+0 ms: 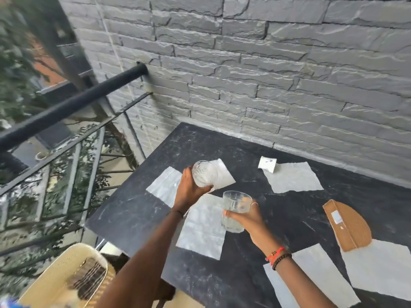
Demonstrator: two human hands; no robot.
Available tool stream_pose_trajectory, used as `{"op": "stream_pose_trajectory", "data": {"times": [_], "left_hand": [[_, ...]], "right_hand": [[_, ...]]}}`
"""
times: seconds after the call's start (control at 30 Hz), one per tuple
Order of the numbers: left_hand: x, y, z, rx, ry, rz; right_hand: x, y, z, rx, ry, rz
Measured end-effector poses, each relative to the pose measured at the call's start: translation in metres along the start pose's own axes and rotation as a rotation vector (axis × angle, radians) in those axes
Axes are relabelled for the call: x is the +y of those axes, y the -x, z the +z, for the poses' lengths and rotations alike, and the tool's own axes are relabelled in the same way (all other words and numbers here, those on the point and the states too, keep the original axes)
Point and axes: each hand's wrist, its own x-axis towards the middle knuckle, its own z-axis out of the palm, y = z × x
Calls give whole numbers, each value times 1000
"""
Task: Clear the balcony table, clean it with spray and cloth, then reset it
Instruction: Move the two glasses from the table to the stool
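Glass tumblers lifted off dark bench [289, 210]: left hand [189, 190] grips tilted glass [204, 174], right hand [244, 216] upright glass [235, 210], likely clearing for basket [55, 274].

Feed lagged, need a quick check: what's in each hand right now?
Left hand: closed around a tilted clear glass.
Right hand: closed around an upright clear glass.
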Motion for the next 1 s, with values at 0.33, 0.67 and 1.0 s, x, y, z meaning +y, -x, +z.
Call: {"op": "stream_pose_trajectory", "data": {"times": [0.33,0.67,1.0], "left_hand": [[-38,124,-97,313,95,-121],[-94,277,-161,559,124,-384],[-170,419,-169,594,125,-582]], "right_hand": [[-5,48,86,-275,120,-306],[14,125,183,-534,167,-339],[85,185,260,-684,227,-280]]}}
